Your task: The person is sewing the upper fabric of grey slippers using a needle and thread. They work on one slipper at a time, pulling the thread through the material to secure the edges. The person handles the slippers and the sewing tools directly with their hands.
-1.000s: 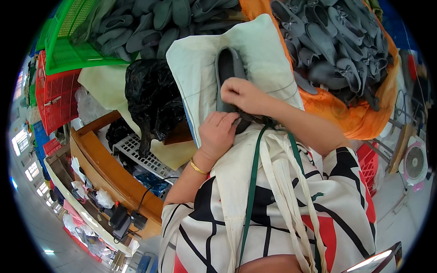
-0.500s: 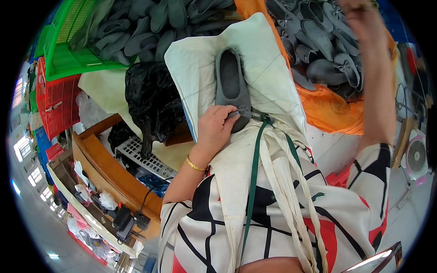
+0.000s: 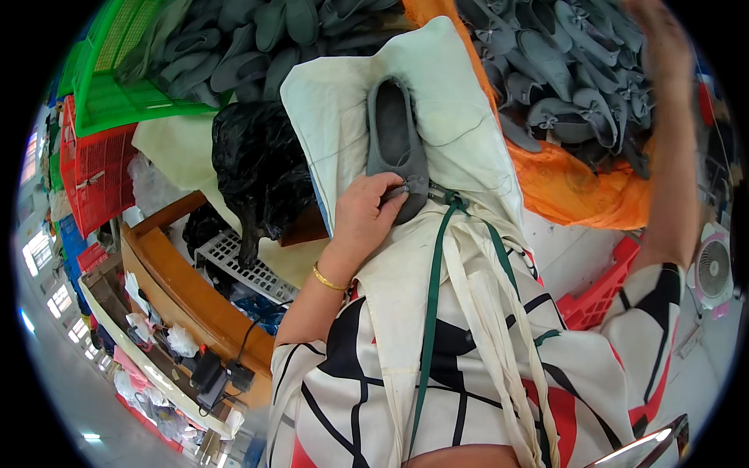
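Note:
A grey flat slipper [image 3: 396, 144] lies on a cream cloth [image 3: 452, 132] spread over my lap. My left hand [image 3: 365, 214] pinches the slipper's near end, fingers closed on it. My right hand [image 3: 662, 39] is raised far to the upper right, blurred, over a heap of grey slippers with bows [image 3: 562, 70]; whether it holds anything cannot be made out. A green strap [image 3: 434, 296] hangs down my apron.
The slipper heap rests on an orange cloth [image 3: 577, 187]. A second pile of grey slippers [image 3: 234, 47] lies at the top left beside a green crate [image 3: 117, 86] and a red crate [image 3: 90, 168]. A black plastic bag [image 3: 261, 168] sits left of my lap. A small fan [image 3: 714, 269] stands at the right.
My right hand left the slipper on my lap and swung up to the right over the slipper heap. My left hand stayed on the slipper's near end.

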### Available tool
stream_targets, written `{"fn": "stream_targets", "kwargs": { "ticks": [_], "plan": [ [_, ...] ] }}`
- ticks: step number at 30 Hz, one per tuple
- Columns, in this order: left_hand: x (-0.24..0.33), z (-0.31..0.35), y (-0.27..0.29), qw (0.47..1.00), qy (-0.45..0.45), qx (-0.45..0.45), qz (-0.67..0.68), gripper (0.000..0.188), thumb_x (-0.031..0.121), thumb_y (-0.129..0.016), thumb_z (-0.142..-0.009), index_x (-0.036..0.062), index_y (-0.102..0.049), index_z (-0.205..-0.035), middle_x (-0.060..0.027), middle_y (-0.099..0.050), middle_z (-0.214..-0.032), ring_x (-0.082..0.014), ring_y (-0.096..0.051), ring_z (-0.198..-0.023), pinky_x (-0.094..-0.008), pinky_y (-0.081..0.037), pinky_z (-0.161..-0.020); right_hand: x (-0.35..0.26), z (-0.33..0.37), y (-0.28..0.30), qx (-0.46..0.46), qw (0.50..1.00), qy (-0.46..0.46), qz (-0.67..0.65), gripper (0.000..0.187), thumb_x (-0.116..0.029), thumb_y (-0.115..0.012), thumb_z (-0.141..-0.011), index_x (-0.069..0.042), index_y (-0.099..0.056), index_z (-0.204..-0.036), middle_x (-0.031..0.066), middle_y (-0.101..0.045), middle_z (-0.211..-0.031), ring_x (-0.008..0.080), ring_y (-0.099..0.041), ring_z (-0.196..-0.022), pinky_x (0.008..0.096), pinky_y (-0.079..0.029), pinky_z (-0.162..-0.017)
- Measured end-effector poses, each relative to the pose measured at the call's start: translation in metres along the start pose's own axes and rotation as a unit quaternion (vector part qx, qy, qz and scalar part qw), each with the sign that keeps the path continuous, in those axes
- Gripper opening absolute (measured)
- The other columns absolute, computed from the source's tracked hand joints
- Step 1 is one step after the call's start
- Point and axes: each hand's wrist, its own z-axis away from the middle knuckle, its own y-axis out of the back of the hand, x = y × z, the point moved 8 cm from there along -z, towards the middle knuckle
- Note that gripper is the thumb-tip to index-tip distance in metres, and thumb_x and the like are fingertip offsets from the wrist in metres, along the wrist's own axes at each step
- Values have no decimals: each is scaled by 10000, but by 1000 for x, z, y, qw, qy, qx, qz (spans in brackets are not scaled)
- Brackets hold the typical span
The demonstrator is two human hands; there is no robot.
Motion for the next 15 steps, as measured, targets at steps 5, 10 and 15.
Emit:
{"fn": "stream_targets", "kwargs": {
  "ticks": [5, 10, 15],
  "plan": [
    [-10, 5, 0, 999, 39, 7, 18, 148, 41, -727, -805, 46, -653, -933, -98, -645, -816, -267, -597, -739, -349, -483, -649, -36, 209, -168, -454, 829, -264, -190, 165, -257, -602, -987, -146, -700, -1061, -45, -607, -739, 23, -506, -575, 196, -426, -520],
    [-18, 11, -1, 998, 29, 29, 48, 160, -7, -730, -772, 50, -654, -900, -92, -657, -810, -268, -596, -741, -348, -479, -646, -80, 295, -193, -538, 823, -64, -170, 136, -224, -609, -914, -125, -661, -991, 117, -667, -775, 310, -648, -663, 412, -499, -600],
    [-31, 23, -4, 989, 26, 87, 116, 183, -74, -727, -759, 38, -659, -887, -80, -670, -826, -238, -601, -738, -315, -482, -654, -90, 312, -184, -589, 807, 7, -52, 128, -211, -597, -910, -146, -641, -1010, 99, -664, -753, 335, -648, -688, 444, -490, -593]
  ]
}}
